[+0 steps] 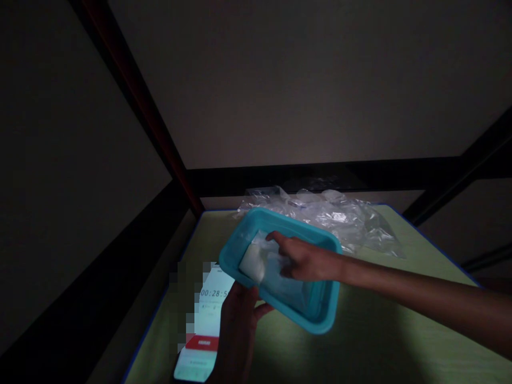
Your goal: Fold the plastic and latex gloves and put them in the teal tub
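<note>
My left hand grips the near left rim of a turquoise plastic tub, holding it tilted above the table. Inside the tub lies a clear plastic packet with a white, rounded mass at its left end; what the white stuff is, I cannot tell. Over the packet reaches my right hand, coming in from the right across the tub's rim. Its index finger is stretched out and its thumb stands apart, near or on the packet. The other fingers are partly hidden.
A crumpled clear plastic bag is spread along the back of the light table, which has a blue edge. To the left, a lit phone showing a timer lies partly behind my left hand. Dark walls stand close behind and left.
</note>
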Available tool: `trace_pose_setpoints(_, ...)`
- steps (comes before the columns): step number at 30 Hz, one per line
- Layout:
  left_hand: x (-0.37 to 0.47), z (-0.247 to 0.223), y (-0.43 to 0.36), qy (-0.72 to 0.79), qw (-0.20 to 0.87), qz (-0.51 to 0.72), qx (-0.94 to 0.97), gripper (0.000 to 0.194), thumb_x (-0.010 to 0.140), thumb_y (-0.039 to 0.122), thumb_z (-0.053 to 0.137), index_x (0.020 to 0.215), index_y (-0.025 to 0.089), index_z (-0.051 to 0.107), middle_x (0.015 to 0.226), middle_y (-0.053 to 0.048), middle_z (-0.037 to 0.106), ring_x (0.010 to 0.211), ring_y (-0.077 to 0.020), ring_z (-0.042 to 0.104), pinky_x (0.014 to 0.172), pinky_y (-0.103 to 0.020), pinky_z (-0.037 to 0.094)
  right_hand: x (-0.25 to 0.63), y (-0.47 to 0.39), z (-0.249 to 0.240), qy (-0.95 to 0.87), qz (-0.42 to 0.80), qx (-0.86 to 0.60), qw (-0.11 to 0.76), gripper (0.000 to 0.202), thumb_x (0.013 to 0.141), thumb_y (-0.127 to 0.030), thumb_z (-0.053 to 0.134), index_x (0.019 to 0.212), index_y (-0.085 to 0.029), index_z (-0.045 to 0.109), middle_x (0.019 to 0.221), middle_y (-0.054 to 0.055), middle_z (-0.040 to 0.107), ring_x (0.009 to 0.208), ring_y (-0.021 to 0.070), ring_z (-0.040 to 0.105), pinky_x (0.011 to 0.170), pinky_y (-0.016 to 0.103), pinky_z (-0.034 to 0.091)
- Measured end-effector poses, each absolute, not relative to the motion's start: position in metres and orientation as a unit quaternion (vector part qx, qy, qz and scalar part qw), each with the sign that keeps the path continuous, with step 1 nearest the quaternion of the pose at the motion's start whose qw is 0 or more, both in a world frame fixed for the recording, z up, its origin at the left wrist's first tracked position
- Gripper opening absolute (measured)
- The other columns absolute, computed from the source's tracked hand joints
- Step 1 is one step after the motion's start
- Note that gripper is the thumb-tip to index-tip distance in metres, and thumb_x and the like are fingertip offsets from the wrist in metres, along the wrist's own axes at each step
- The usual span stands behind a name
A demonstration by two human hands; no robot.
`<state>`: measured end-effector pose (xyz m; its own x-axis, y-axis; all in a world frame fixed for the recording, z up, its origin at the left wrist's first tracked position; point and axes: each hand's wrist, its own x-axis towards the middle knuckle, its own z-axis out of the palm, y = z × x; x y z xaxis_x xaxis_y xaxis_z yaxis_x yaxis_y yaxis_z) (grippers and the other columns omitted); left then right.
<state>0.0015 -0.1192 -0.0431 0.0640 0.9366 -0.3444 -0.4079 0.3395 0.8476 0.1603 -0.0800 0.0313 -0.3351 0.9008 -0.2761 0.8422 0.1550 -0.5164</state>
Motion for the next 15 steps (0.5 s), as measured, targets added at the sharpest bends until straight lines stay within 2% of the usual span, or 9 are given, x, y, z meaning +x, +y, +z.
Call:
trace_pose_setpoints(3, 0.001, -0.040, -0.121, 0.462, 0.668, 0.504, 0.293, 0.045, 0.058, 0.039, 0.074, 0.096, 0.016, 0.065, 0.086, -0.008, 0.068, 0.074, -0.0237, 0.063, 0.064, -0.033, 0.053, 0.159, -0.079, 0.036, -0.773, 0.276, -0.571, -0.003, 0.071, 0.067, -0.015, 0.060, 0.132, -0.006, 0.034, 0.099, 0.015, 0.059, 0.090, 0.0278, 0.056, 0.073, 0.035, 0.045)
trace_pose_setpoints(7, 0.001, -0.040, -0.121, 0.462, 0.670, 0.500, 0.296, 0.045, 0.059, 0.039, 0.074, 0.097, 0.016, 0.065, 0.088, -0.009, 0.068, 0.076, -0.0236, 0.064, 0.064, -0.032, 0.054, 0.161, -0.074, 0.044, -0.785, 0.257, -0.563, -0.034, 0.077, 0.067, -0.016, 0.063, 0.135, -0.010, 0.030, 0.096, 0.013, 0.061, 0.090, 0.0282, 0.057, 0.072, 0.034, 0.045)
trace_pose_setpoints(11, 0.000, -0.043, -0.120, 0.458, 0.679, 0.501, 0.279, 0.048, 0.058, 0.036, 0.076, 0.098, 0.015, 0.064, 0.086, -0.009, 0.068, 0.072, -0.0206, 0.063, 0.062, -0.031, 0.054, 0.163, -0.071, 0.045, -0.796, 0.254, -0.547, -0.057, 0.075, 0.068, -0.008, 0.057, 0.137, -0.008, 0.027, 0.096, 0.013, 0.062, 0.090, 0.0269, 0.058, 0.070, 0.031, 0.045)
trace_pose_setpoints(15, 0.001, -0.048, -0.120, 0.452, 0.676, 0.513, 0.276, 0.044, 0.058, 0.037, 0.075, 0.094, 0.015, 0.064, 0.085, -0.007, 0.067, 0.071, -0.0193, 0.062, 0.061, -0.031, 0.054, 0.164, -0.071, 0.039, -0.781, 0.270, -0.553, -0.105, 0.080, 0.068, -0.007, 0.055, 0.140, -0.003, 0.020, 0.095, 0.015, 0.062, 0.087, 0.0258, 0.058, 0.066, 0.030, 0.045)
